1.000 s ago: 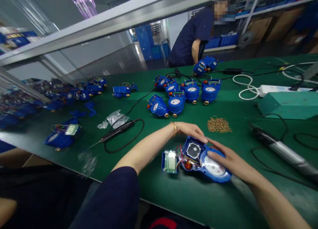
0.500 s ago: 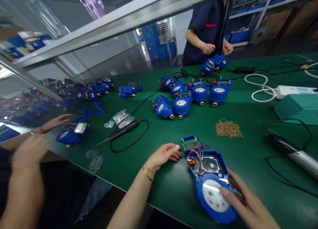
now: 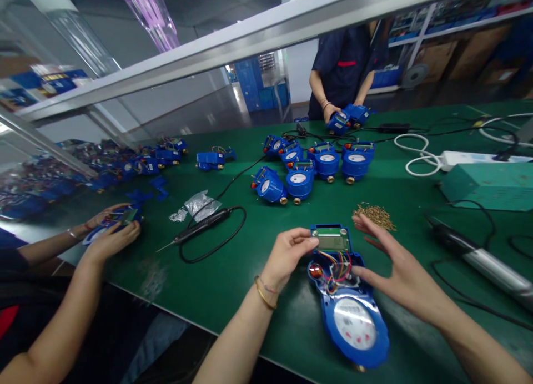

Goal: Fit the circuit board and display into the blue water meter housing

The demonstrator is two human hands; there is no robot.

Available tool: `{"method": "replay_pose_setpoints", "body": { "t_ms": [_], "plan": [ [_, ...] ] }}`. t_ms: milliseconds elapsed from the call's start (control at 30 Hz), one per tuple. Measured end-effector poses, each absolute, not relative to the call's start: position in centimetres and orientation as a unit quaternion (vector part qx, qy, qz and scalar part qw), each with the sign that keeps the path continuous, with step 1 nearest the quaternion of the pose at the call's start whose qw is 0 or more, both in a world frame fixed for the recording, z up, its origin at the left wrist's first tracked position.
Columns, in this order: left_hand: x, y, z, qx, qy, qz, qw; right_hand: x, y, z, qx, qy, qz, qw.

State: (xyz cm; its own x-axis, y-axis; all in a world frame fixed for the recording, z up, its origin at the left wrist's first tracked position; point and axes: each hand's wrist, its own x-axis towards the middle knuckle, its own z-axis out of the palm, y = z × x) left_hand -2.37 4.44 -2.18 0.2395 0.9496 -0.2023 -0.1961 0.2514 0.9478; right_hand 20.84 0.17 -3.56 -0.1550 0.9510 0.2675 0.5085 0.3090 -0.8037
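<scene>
In front of me on the green table lies a blue water meter (image 3: 353, 323) with its electronics box open and coloured wires showing inside. My left hand (image 3: 289, 256) pinches the left edge of the meter's display module (image 3: 332, 241), a small board with a screen in a blue frame at the top of the box. To the right of the box hovers my right hand (image 3: 395, 264), its thumb and fingers spread, with nothing in it. The thumb tip is close to the wires; I cannot tell whether it touches them. Small brass-coloured screws (image 3: 377, 216) lie heaped beyond the right fingers.
Several blue meters (image 3: 300, 178) stand behind. A thin electric screwdriver (image 3: 202, 227) lies left, beside a plastic bag (image 3: 202, 205); a silver-black one (image 3: 483, 256) lies right, near a green box (image 3: 487, 185). A co-worker's hands (image 3: 114, 237) hold a meter at left; another person (image 3: 342, 73) stands opposite.
My right hand has let go of the meter's side and moved up beside the box. My left hand has taken hold of the display module, now closer above the box. The left co-worker has grasped a meter.
</scene>
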Motion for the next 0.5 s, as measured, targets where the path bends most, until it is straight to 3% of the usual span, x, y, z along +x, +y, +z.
{"method": "replay_pose_setpoints", "body": {
  "t_ms": [233, 500],
  "plan": [
    [-2.1, 2.9, -0.5, 0.45, 0.425, 0.44, 0.651, 19.7, 0.5, -3.0, -0.429, -0.785, 0.147, 0.423],
    [-1.2, 0.5, -0.8, 0.509, 0.507, 0.466, 0.517, 19.2, 0.0, -3.0, -0.388, -0.779, -0.01, 0.492]
  ]
}}
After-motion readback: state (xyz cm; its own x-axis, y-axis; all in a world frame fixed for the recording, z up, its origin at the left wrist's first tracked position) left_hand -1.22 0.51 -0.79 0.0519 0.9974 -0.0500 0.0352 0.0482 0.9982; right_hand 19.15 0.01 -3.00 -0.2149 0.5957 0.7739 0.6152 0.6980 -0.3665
